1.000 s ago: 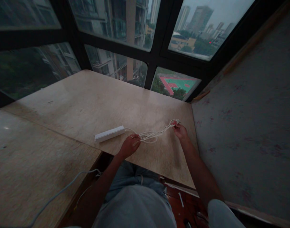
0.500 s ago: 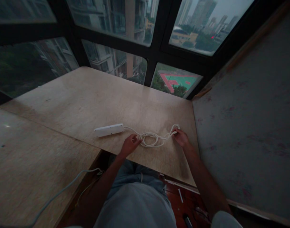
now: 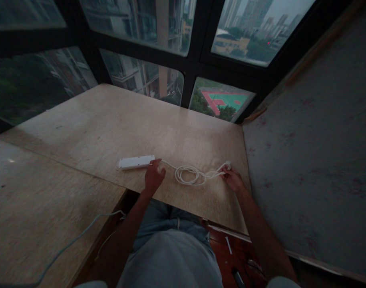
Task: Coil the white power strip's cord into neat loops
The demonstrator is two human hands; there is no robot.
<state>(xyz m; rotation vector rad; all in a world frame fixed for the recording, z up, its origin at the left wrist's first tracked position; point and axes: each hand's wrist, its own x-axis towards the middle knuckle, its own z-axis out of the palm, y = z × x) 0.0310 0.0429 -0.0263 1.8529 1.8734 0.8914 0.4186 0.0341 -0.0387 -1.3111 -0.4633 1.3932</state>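
Note:
A white power strip [image 3: 136, 162] lies flat on the wooden tabletop [image 3: 117, 124]. Its white cord [image 3: 190, 175] runs right from it and lies in a loose coil on the wood. My left hand [image 3: 153, 176] rests at the strip's right end, fingers curled around the cord where it leaves the strip. My right hand [image 3: 232, 179] is at the cord's far end, fingers pinched on the plug end [image 3: 226, 166] near the table's right edge.
Dark-framed windows [image 3: 197, 52] run along the table's far side. A grey wall [image 3: 315, 132] stands at the right. A second board [image 3: 36, 208] adjoins at the left, with a grey cable [image 3: 78, 238] hanging over its edge. My lap is below the table's front edge.
The cord, first stretched and lifted between both hands, now lies coiled on the table. My left hand has moved left to the strip's end; my right hand has lowered to the table.

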